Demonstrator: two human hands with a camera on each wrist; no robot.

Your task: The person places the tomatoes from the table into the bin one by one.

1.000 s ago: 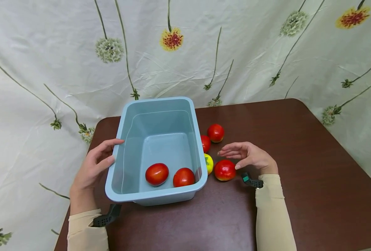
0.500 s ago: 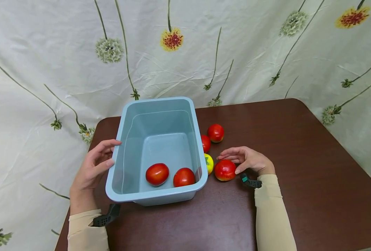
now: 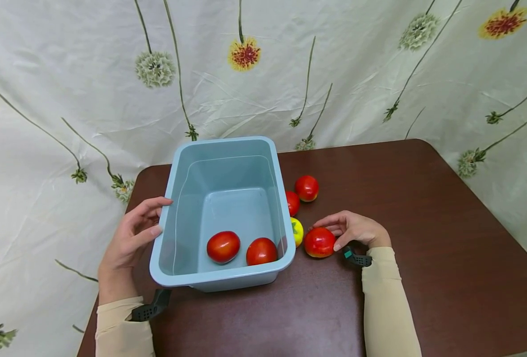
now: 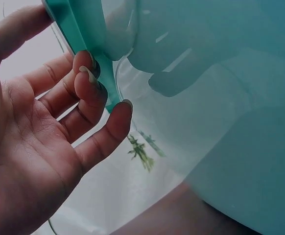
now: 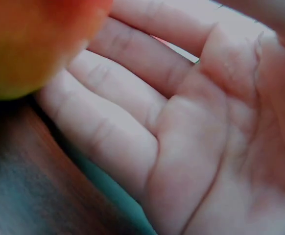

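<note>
The right grip (image 3: 357, 229) holds a red fruit (image 3: 319, 243) that hides some fingertips

Tabletop (image 3: 263, 317): pale glare
Red tomato (image 3: 319, 242): small highlights; blurred in right wrist view
Left hand (image 4: 35, 142): dimly lit, palm shaded

No text, label, brand, number or sign can be read in any view, whether on the blue tub (image 3: 227, 173), red fruit (image 3: 320, 242), wrist straps (image 3: 145, 312) or patterned cloth (image 3: 352, 59).
</note>
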